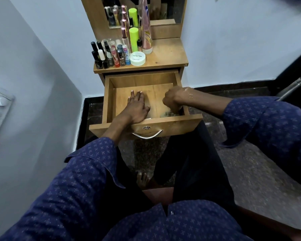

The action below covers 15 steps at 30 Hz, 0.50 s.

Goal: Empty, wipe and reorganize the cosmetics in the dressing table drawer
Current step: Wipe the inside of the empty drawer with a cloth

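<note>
I'm wiping the emptied drawer (111,94) mid-frame: left hand (137,108) spread flat, right hand (172,100) fisted over something indistinct. Next, restock the cosmetics (118,51).

right hand (172,99): curled into a fist at the drawer's (109,100) front right corner; whatever it clutches is hidden, only a dark greenish smudge shows beneath it.
left hand (137,109): flat, covering the drawer floor under it.
mirror (163,9): cut off by the top edge.
nail polish bottles (109,54): labels too small to read.
pink tube (146,26): top cut off.
wall switch (0,108): blurred, cut at the left edge.
</note>
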Each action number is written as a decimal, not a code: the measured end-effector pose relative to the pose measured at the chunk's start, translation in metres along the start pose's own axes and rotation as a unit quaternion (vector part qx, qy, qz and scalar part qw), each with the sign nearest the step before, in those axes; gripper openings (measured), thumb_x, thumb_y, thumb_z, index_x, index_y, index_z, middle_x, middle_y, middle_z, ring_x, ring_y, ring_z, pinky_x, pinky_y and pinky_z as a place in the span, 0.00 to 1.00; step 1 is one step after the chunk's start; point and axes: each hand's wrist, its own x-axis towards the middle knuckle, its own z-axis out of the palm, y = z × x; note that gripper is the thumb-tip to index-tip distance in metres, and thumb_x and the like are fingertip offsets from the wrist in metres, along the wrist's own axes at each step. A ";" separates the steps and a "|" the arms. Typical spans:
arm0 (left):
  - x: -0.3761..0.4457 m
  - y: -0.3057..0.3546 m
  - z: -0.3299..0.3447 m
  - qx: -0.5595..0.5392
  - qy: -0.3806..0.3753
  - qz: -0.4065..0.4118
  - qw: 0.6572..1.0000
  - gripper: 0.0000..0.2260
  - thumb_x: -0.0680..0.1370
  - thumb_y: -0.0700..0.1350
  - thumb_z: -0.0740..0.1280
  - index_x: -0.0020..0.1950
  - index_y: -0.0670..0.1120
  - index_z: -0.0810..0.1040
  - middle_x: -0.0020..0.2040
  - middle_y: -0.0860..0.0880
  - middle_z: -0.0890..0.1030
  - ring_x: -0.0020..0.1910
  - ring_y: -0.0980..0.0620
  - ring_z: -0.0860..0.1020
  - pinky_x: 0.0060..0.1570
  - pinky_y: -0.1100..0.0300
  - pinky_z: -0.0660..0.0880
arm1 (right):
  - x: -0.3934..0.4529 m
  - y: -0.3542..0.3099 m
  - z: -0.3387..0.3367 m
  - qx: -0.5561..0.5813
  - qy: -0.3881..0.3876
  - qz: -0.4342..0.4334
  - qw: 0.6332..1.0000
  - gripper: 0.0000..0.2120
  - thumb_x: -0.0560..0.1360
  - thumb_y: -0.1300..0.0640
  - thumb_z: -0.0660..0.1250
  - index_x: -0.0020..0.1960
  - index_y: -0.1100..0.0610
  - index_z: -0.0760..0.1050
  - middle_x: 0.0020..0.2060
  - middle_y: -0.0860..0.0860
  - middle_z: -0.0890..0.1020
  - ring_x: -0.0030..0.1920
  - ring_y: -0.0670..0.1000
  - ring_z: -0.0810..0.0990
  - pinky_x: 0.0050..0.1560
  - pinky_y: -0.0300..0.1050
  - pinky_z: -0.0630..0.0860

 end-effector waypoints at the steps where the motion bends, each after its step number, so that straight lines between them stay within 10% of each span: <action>1: -0.001 -0.002 0.003 -0.002 0.000 -0.001 1.000 0.33 0.88 0.52 0.55 0.85 0.38 0.41 0.85 0.40 0.41 0.83 0.40 0.34 0.80 0.49 0.36 | -0.004 -0.004 0.001 0.033 -0.025 -0.005 0.999 0.06 0.78 0.58 0.67 0.51 0.59 0.80 0.46 0.53 0.81 0.43 0.53 0.79 0.42 0.47 0.76; 15: -0.005 0.008 0.003 -0.013 0.032 -0.007 0.999 0.33 0.88 0.50 0.56 0.85 0.39 0.42 0.86 0.41 0.42 0.83 0.41 0.35 0.81 0.49 0.37 | -0.003 -0.021 -0.002 0.208 -0.088 -0.016 0.974 0.08 0.82 0.63 0.60 0.55 0.62 0.77 0.50 0.55 0.78 0.44 0.53 0.77 0.42 0.46 0.72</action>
